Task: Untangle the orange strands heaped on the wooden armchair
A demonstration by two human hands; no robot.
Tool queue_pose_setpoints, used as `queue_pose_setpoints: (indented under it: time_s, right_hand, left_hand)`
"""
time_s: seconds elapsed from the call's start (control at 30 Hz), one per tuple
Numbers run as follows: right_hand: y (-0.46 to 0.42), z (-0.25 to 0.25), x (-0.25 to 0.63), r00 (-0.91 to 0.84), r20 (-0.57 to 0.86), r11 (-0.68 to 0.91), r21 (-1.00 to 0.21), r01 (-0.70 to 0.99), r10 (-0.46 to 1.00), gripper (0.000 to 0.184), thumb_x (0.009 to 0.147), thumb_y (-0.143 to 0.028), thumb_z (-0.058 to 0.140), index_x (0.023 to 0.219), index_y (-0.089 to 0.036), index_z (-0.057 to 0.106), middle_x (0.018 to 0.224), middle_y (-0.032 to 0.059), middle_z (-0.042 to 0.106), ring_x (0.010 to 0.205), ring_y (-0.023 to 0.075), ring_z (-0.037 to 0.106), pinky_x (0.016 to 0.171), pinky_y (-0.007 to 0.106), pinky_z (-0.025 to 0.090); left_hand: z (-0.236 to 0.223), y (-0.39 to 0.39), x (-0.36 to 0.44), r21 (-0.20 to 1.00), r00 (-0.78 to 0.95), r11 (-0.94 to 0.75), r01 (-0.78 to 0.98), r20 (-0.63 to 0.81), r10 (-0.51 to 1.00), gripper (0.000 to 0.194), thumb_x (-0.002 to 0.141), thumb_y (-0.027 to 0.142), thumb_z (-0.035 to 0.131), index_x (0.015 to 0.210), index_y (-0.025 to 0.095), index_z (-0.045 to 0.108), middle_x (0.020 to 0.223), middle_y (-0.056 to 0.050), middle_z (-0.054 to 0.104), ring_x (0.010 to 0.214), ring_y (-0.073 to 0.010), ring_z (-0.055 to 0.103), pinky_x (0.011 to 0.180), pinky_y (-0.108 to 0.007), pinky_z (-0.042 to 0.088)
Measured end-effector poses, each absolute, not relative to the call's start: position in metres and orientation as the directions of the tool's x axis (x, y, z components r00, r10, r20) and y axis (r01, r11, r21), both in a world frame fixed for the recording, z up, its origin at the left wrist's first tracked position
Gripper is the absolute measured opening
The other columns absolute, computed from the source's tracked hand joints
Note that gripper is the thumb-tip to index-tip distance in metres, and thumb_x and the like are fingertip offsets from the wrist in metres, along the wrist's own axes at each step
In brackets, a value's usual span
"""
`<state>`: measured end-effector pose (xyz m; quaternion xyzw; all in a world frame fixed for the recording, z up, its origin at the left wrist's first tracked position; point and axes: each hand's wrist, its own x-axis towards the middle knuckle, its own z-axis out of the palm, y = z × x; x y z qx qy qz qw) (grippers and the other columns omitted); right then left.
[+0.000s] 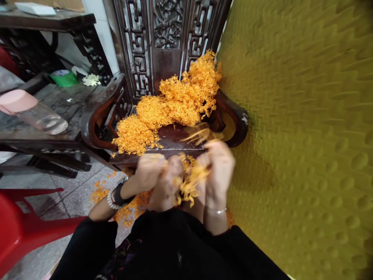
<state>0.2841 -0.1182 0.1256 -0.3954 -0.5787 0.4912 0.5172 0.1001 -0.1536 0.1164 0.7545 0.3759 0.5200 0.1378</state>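
My left hand (149, 171) is closed in front of the chair seat. What its fingers hold, if anything, is too blurred to make out. Opposite it, my right hand (220, 169) is closed and smeared by motion, gripping an orange frilly strand (192, 181) that hangs between the hands over my knees. Blurred yellow-orange strips (198, 135) stick out above the right fingers. Beyond both hands, heaps of orange, curly, petal-like bunches (180, 101) cover much of the dark carved wooden chair (177, 136).
Orange scraps (134, 206) litter the floor at left. A red plastic stool (17, 233) stands there too. On a dark wooden surface (72, 99) are a bottle with a pink lid (40, 112), a green tape roll (64, 77) and a pale flower (91, 80). A yellow textured sheet (300, 136) rises at right.
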Motion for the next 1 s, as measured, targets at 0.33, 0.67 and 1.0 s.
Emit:
queue_pose_setpoints:
  time_s: [0.33,0.67,1.0]
  right_hand:
    - [-0.079,0.145,0.322,0.039,0.207,0.206,-0.908,-0.365,0.978,0.024,0.091,-0.044,0.046,0.086,-0.025,0.058,0.049,-0.0079,0.024,0.038,0.0084,0.023,0.040,0.021,0.030]
    - [-0.064,0.139,0.319,-0.158,0.196,-0.029,-0.536,-0.844,0.968,0.022,0.094,-0.023,0.040,0.080,-0.025,0.057,0.055,-0.0051,0.025,0.046,0.0089,0.031,0.046,0.017,0.039]
    - [-0.060,0.121,0.294,-0.140,0.247,0.066,-0.674,-0.736,0.959,0.011,0.086,-0.039,0.054,0.087,-0.028,0.056,0.062,-0.0044,0.042,0.061,0.0098,0.049,0.067,0.024,0.051]
  left_hand:
    - [0.101,-0.041,-0.027,0.569,-0.388,0.093,0.817,0.423,0.818,0.026,0.090,0.028,0.042,0.110,0.020,0.057,0.080,-0.003,0.064,0.078,-0.0210,0.060,0.073,-0.034,0.041]
    - [0.045,-0.006,-0.035,0.584,-0.452,0.210,0.784,0.306,0.838,0.016,0.076,0.015,0.060,0.079,0.013,0.044,0.113,-0.018,0.052,0.122,-0.0379,0.034,0.100,-0.054,0.026]
    - [0.097,-0.094,0.119,0.948,0.205,-0.221,0.229,0.175,0.963,0.042,0.089,0.049,0.046,0.079,0.015,0.068,0.078,-0.007,0.069,0.077,-0.0189,0.063,0.074,-0.029,0.047]
